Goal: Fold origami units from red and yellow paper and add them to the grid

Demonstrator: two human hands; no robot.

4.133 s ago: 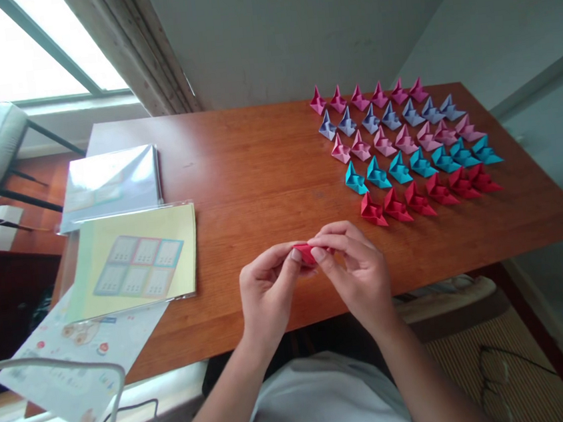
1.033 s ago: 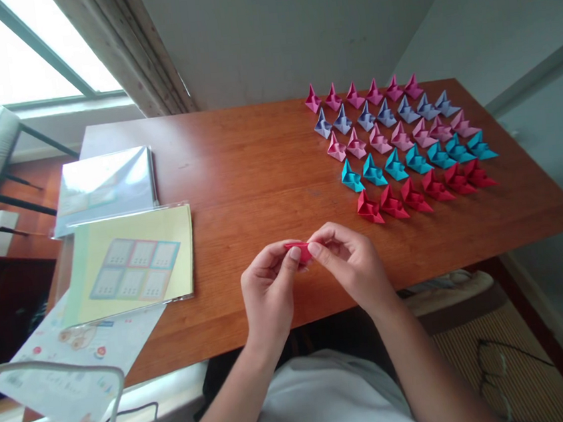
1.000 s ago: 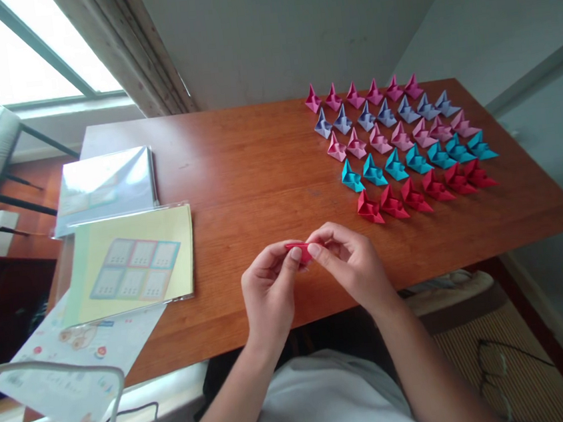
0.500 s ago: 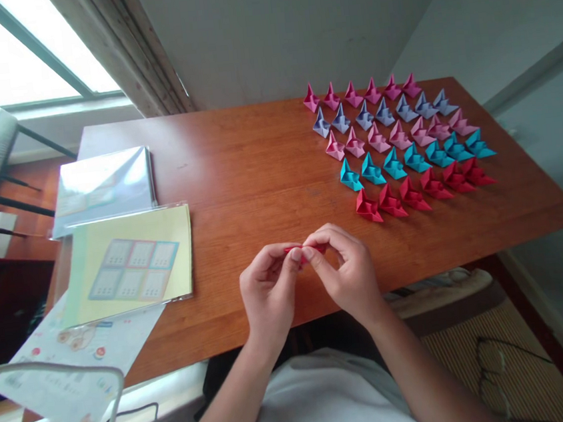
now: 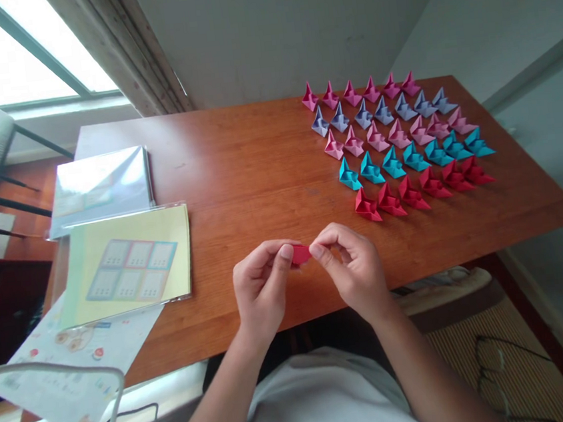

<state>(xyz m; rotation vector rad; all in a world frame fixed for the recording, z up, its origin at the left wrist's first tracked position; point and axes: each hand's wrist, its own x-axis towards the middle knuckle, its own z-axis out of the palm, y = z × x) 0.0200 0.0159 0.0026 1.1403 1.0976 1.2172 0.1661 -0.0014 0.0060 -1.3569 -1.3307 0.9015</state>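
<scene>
A small folded piece of red paper (image 5: 301, 254) is held between my two hands above the front part of the wooden table. My left hand (image 5: 261, 283) pinches its left end between thumb and fingers. The right end is pinched by my right hand (image 5: 352, 267), thumb tip on the near side. Parts of the paper are hidden behind the fingertips. Beyond my right hand stands a row of red folded paper boats (image 5: 412, 193), with turquoise boats (image 5: 391, 161) in the row behind them.
Farther back are rows of pink boats (image 5: 377, 137), lilac boats (image 5: 382, 112) and magenta boats (image 5: 351, 93). On the left lie a yellow pack of paper (image 5: 175, 249), a white pack (image 5: 102, 183) and a printed sheet (image 5: 76, 367). A white curved tube (image 5: 77, 368) crosses the lower left.
My hands have moved slightly apart, and more of the red paper shows between the fingertips. The boats and packs stay in place on the table.
</scene>
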